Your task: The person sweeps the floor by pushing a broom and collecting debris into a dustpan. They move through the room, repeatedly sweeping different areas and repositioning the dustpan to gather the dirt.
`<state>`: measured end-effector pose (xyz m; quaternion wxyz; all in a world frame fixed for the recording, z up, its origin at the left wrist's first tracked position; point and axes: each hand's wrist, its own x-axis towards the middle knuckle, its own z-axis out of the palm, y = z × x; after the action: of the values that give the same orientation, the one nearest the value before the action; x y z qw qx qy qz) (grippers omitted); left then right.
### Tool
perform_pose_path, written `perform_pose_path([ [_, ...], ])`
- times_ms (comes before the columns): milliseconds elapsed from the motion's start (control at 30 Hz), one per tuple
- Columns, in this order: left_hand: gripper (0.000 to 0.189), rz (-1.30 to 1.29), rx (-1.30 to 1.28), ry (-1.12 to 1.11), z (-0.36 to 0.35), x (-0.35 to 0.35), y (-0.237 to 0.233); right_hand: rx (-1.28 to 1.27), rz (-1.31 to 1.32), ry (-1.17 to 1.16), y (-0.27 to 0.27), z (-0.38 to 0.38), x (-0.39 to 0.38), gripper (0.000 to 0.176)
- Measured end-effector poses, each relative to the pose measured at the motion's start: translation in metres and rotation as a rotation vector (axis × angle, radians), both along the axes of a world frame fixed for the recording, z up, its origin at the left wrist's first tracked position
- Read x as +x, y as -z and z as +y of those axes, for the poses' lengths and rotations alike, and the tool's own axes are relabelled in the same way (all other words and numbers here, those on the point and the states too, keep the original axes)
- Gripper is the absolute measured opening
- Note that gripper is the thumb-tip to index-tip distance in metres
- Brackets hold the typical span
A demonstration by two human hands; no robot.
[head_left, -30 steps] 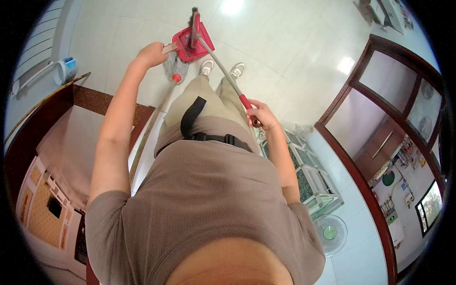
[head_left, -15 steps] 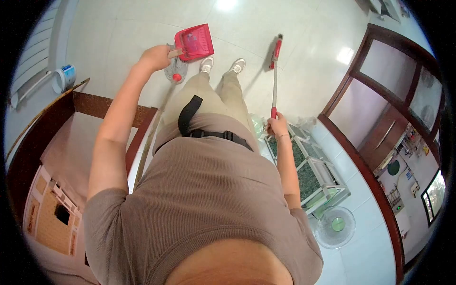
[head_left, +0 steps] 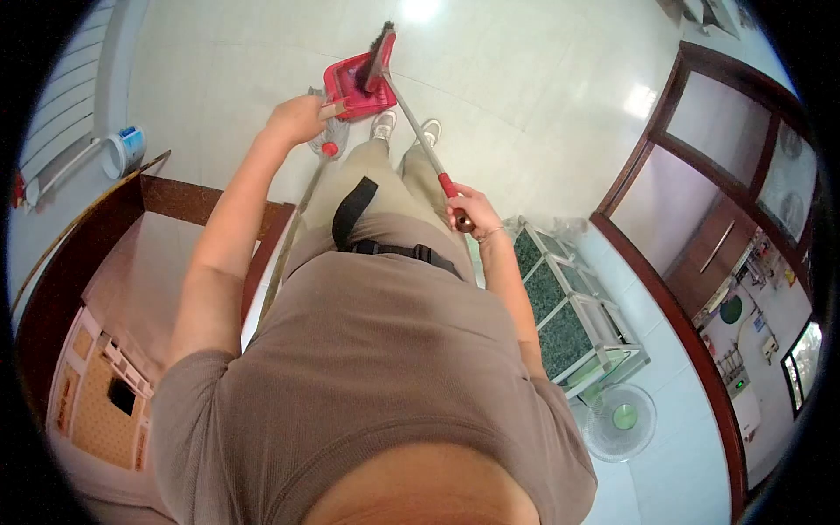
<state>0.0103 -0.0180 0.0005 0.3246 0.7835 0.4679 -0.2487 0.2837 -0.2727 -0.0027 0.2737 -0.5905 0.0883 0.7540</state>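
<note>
My left hand (head_left: 296, 120) is closed round the short handle of a red dustpan (head_left: 347, 77), whose pan lies just beyond my feet. In my right hand (head_left: 473, 210) is the red grip of a broom (head_left: 417, 128) with a grey stick. The broom's red head and dark bristles cross over the dustpan's open side, hiding part of the pan. Behind the dustpan handle, a grey mop (head_left: 331, 136) with a red collar shows partly, its long stick running down beside my left leg.
Pale tiles cover the floor (head_left: 542, 96). To the right stand a glass-and-metal cabinet (head_left: 560, 306), a fan (head_left: 622, 422) and a brown door frame (head_left: 665, 306). At left are a white bucket (head_left: 122, 152), a long thin stick (head_left: 87, 220) and a brown wooden frame (head_left: 210, 199).
My right hand has swung the broom leftward, bringing its head from the open floor to the dustpan. My left hand has shifted slightly right and down with the dustpan.
</note>
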Motion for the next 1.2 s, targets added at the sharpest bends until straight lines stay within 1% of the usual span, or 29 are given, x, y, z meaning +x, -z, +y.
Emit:
perform_pose_path([
  [33, 0.021, -0.006, -0.006, -0.032, 0.003, -0.002, -0.009, 0.033, 0.061, 0.073, -0.006, 0.002, 0.006, 0.048],
  [67, 0.022, -0.012, -0.013, -0.065, 0.005, -0.004, -0.014, 0.013, 0.082, 0.134, -0.013, 0.003, 0.012, 0.047],
  [100, 0.022, -0.013, -0.014, -0.065, 0.006, -0.010, -0.011, 0.012, 0.081, 0.134, -0.018, 0.002, 0.018, 0.047],
  [200, 0.022, -0.023, 0.048, -0.101, 0.016, -0.041, -0.005, 0.042, -0.077, 0.016, -0.040, 0.006, 0.030, 0.053],
  [233, 0.026, -0.016, 0.024, -0.145, 0.019, -0.051, -0.009, 0.046, -0.077, 0.014, -0.042, 0.006, 0.034, 0.053],
  [267, 0.030, -0.010, 0.003, -0.188, 0.025, -0.061, -0.012, 0.053, -0.159, 0.000, -0.043, 0.008, 0.041, 0.055],
  [300, 0.030, -0.010, 0.005, -0.190, 0.028, -0.073, -0.015, 0.054, -0.239, -0.014, -0.044, 0.008, 0.045, 0.056],
  [367, 0.031, -0.095, 0.015, -0.359, 0.034, -0.100, -0.023, 0.029, -0.275, -0.052, -0.053, 0.020, 0.048, 0.058],
  [400, 0.031, -0.098, 0.020, -0.356, 0.037, -0.111, -0.032, 0.029, -0.317, -0.113, -0.051, 0.022, 0.050, 0.059],
  [433, 0.030, -0.134, -0.015, -0.503, 0.039, -0.120, -0.044, 0.029, -0.359, -0.174, -0.051, 0.024, 0.051, 0.060],
  [467, 0.029, -0.169, -0.051, -0.651, 0.041, -0.129, -0.059, 0.024, -0.406, -0.184, -0.054, 0.025, 0.049, 0.061],
  [533, 0.026, -0.084, -0.058, -0.849, 0.040, -0.140, -0.085, 0.030, -0.406, -0.206, -0.057, 0.022, 0.053, 0.063],
  [567, 0.025, -0.139, -0.061, -0.894, 0.039, -0.154, -0.089, 0.029, -0.408, -0.230, -0.060, 0.021, 0.056, 0.064],
  [633, 0.018, -0.212, -0.028, -0.990, 0.035, -0.170, -0.104, 0.026, -0.382, -0.248, -0.063, 0.029, 0.053, 0.064],
  [700, 0.018, -0.245, -0.042, -1.097, 0.028, -0.176, -0.126, 0.051, -0.191, -0.285, -0.057, 0.039, 0.048, 0.059],
  [733, 0.018, -0.244, -0.036, -1.088, 0.025, -0.179, -0.133, 0.071, -0.138, -0.340, -0.048, 0.049, 0.042, 0.058],
  [767, 0.021, -0.228, 0.015, -1.125, 0.022, -0.181, -0.140, 0.079, -0.109, -0.312, -0.036, 0.057, 0.031, 0.057],
  [800, 0.024, -0.210, 0.068, -1.160, 0.018, -0.182, -0.149, 0.066, -0.090, -0.320, -0.024, 0.068, 0.020, 0.045],
  [833, 0.018, -0.282, 0.057, -1.209, 0.015, -0.173, -0.160, 0.097, -0.031, -0.309, -0.004, 0.080, 0.013, 0.037],
  [867, 0.014, -0.294, 0.078, -1.223, 0.012, -0.163, -0.171, 0.128, 0.027, -0.298, 0.018, 0.090, 0.008, 0.029],
  [900, 0.011, -0.304, 0.100, -1.237, 0.009, -0.154, -0.179, 0.141, 0.027, -0.288, 0.044, 0.100, 0.001, 0.029],
  [967, 0.013, -0.295, 0.149, -1.246, 0.002, -0.170, -0.164, 0.117, 0.050, -0.309, 0.087, 0.119, -0.007, 0.016],
  [1000, 0.014, -0.277, 0.185, -1.262, 0.002, -0.175, -0.162, 0.125, 0.057, -0.296, 0.090, 0.127, -0.001, 0.016],
  [1033, 0.018, -0.294, 0.217, -1.291, 0.001, -0.160, -0.171, 0.123, 0.024, -0.316, 0.089, 0.140, 0.004, 0.016],
  [1067, 0.014, -0.312, 0.244, -1.296, 0.001, -0.152, -0.174, 0.119, -0.010, -0.336, 0.092, 0.151, 0.012, 0.016],
  [1100, 0.011, -0.321, 0.240, -1.303, -0.005, -0.139, -0.171, 0.115, -0.017, -0.332, 0.099, 0.146, 0.038, 0.014],
  [1133, 0.009, -0.316, 0.252, -1.334, -0.009, -0.132, -0.168, 0.066, -0.030, -0.197, 0.102, 0.140, 0.059, 0.013],
  [1167, 0.009, -0.313, 0.247, -1.324, -0.011, -0.131, -0.164, 0.034, -0.047, -0.184, 0.100, 0.136, 0.083, 0.015],
  [1200, 0.010, -0.323, 0.278, -1.351, -0.011, -0.131, -0.161, 0.077, -0.033, -0.236, 0.109, 0.136, 0.112, 0.020],
])
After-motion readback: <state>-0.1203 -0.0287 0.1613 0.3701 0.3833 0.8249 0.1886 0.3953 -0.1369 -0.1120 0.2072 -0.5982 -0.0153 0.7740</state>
